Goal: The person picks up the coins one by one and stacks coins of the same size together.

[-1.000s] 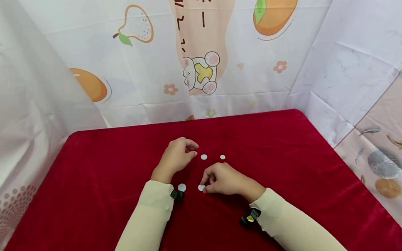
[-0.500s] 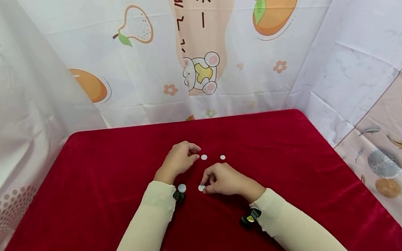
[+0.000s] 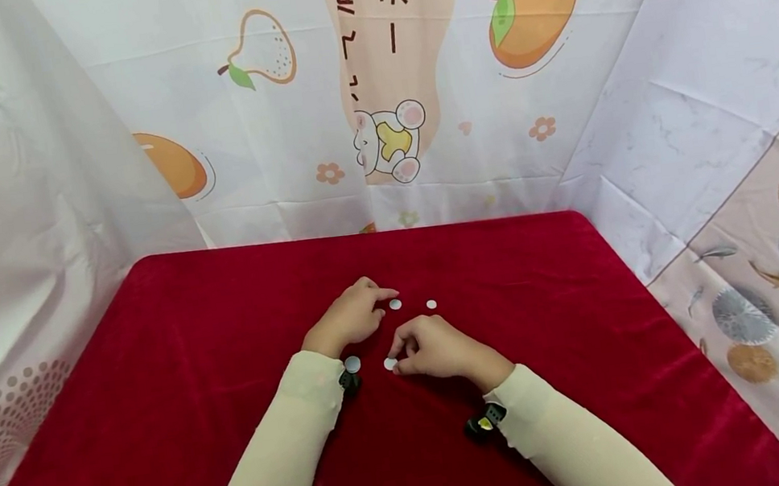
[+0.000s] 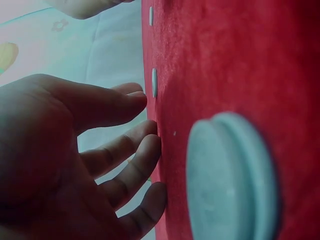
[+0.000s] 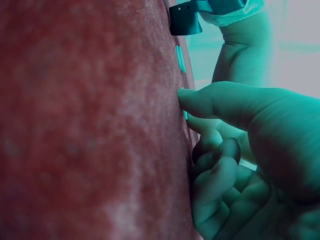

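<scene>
In the head view my left hand reaches over the cloth, its index fingertip right at a small white disc. The left wrist view shows this hand's fingers spread and loosely bent, the thumb near a disc. My right hand pinches the edge of another white disc between thumb and index finger, low on the cloth. Its other fingers are curled, with a pale sliver showing by the palm. Beside the left wrist lie two stacked white discs, one slightly offset on the other.
A smaller white disc lies to the right of the one at my left fingertip. Red velvet cloth covers the table. Printed curtains hang behind and at both sides. Black cameras are strapped to both wrists.
My left hand has moved slightly right and toward me, and its index finger has stretched out to the small disc. The right hand stays in place on its disc.
</scene>
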The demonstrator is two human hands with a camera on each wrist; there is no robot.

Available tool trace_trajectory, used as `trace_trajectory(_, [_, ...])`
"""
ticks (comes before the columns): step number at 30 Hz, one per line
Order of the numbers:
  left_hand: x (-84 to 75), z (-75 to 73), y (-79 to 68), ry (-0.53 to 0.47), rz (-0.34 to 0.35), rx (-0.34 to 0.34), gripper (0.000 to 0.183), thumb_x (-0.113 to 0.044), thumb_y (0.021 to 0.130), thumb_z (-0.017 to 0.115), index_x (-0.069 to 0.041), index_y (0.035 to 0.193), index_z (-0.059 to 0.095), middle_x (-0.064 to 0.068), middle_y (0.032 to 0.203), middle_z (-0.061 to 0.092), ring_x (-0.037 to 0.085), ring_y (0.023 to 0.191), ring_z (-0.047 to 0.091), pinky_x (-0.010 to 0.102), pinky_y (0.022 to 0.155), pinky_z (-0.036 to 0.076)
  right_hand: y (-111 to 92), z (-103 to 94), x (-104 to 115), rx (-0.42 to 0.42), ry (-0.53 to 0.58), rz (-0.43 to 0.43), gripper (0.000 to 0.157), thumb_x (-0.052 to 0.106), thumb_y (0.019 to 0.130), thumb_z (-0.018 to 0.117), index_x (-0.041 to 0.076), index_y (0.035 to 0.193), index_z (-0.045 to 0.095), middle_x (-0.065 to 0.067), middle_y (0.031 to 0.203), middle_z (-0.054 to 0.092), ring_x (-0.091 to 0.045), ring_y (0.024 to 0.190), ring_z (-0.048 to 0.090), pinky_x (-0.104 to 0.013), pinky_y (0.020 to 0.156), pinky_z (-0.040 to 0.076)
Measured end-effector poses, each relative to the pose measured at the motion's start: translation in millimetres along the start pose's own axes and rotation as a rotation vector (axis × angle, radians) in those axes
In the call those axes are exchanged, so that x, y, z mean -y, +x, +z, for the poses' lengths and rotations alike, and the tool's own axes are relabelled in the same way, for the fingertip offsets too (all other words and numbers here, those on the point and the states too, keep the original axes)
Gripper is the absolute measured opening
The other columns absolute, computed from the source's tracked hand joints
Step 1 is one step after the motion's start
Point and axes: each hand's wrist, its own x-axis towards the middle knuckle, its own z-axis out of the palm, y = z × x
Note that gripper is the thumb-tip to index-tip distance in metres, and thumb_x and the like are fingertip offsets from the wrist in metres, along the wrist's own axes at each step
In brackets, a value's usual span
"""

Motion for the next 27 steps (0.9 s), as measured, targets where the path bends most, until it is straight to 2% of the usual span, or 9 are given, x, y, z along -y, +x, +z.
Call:
trace_trajectory(8, [-2.3, 1.0, -2.2, 0.065, 0.000, 0.000, 0.041, -0.014, 0.102, 0.061, -0.025, 0.141, 0.066, 0.006, 0.137, 0.054, 0.026, 0.124, 0.054, 0.043, 0.099, 0.052, 0.5, 0.7, -1.2, 0.000, -0.001, -0.006, 0.009, 0.018, 0.088, 0.082, 0.024, 0.093, 0.079, 0.006, 0.063, 0.066, -0.007, 0.055, 0.057, -0.024, 0.055, 0.048])
trace_trajectory(17, [-3.3, -0.6, -3.8, 0.035, -0.012, -0.001, 0.036, -0.015, 0.100, 0.065, -0.025, 0.135, 0.070, 0.004, 0.135, 0.054, 0.024, 0.123, 0.053, 0.041, 0.101, 0.051, 1.1, 0.4, -2.0, -0.002, -0.006, -0.014, 0.008, 0.019, 0.088, 0.082, 0.024, 0.094, 0.079, 0.007, 0.063, 0.066, -0.007, 0.055, 0.058, -0.024, 0.055, 0.048])
trace_trajectory(27, [-2.7, -0.5, -2.9, 0.024, 0.015, -0.031, 0.022, -0.015, 0.096, 0.074, -0.019, 0.117, 0.075, 0.004, 0.127, 0.057, 0.022, 0.113, 0.058, 0.039, 0.100, 0.052, 0.8, 0.0, -1.6, -0.002, -0.004, -0.015, 0.008, 0.018, 0.088, 0.082, 0.023, 0.094, 0.079, 0.006, 0.063, 0.066, -0.006, 0.055, 0.057, -0.023, 0.055, 0.047])
